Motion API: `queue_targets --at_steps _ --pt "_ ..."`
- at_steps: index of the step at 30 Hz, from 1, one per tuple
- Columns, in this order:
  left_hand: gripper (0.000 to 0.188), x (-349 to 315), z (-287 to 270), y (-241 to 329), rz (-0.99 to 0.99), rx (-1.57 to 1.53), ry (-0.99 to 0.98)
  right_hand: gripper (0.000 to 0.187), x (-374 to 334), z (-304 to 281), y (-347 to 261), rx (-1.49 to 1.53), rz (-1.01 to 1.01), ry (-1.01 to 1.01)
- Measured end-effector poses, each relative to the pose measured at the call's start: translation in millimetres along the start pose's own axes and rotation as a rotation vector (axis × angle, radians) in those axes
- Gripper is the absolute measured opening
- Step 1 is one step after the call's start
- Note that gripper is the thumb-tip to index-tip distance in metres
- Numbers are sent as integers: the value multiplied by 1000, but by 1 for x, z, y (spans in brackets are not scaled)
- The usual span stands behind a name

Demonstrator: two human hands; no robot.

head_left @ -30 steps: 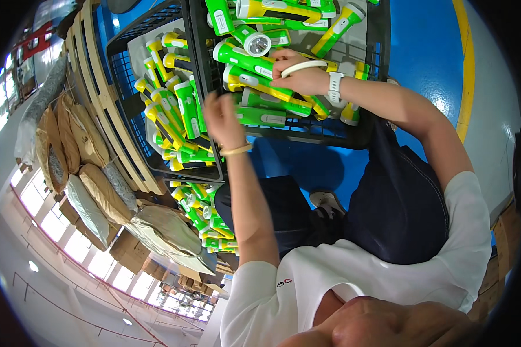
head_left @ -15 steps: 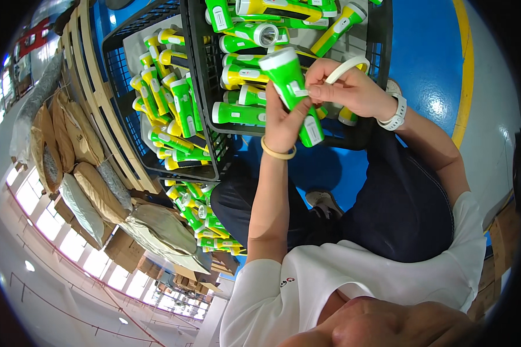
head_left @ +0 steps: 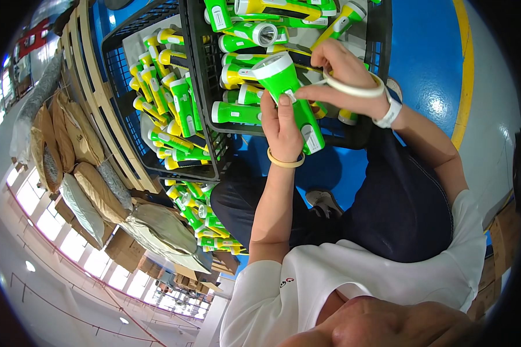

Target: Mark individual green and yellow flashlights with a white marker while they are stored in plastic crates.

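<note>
Head view: one flashlight in hand, handling unfinished

A green flashlight with a white lamp rim is held above the near edge of the right-hand crate. It is gripped by the left hand, thumb laid along the body, lamp end pointed away from the wearer. The right hand is poised beside it, thumb and fingers parted. Whether the flashlight is touched by the right thumb tip cannot be told. A cream ring is looped about the right hand, and a white watch is worn on that wrist. A white patch is seen near the tail of the flashlight.

Handling of this piece is judged to be incomplete, since it has not been set down. More flashlights, green and yellow, are contained in the right-hand black crate and in the left-hand black crate; a further heap is noted near the left knee. Which of these have been dealt with cannot be established, so no count of pieces done or left is offered.

Farther out, a wooden pallet and wrapped brown packages are observed to the left.
</note>
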State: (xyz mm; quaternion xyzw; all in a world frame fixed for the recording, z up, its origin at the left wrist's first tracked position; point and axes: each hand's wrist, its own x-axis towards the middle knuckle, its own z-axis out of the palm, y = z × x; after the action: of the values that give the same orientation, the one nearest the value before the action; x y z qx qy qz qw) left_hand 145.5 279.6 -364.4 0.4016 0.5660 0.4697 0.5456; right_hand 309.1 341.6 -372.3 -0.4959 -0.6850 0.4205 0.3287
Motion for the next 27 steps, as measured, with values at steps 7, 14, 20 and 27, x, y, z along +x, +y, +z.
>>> queue_targets --at_steps 7,14,20,27 --pt "35 1 -1 7 -301 -381 -78 20 7 1 19 582 232 -418" --pt "22 -12 -32 -21 -313 -144 160 18 -22 48 -12 -108 -824 205" --pt "36 22 -143 14 -313 -170 648 18 -34 73 6 -32 -652 -150" --pt "34 27 -189 -5 191 994 835 21 4 85 61 53 141 -501"
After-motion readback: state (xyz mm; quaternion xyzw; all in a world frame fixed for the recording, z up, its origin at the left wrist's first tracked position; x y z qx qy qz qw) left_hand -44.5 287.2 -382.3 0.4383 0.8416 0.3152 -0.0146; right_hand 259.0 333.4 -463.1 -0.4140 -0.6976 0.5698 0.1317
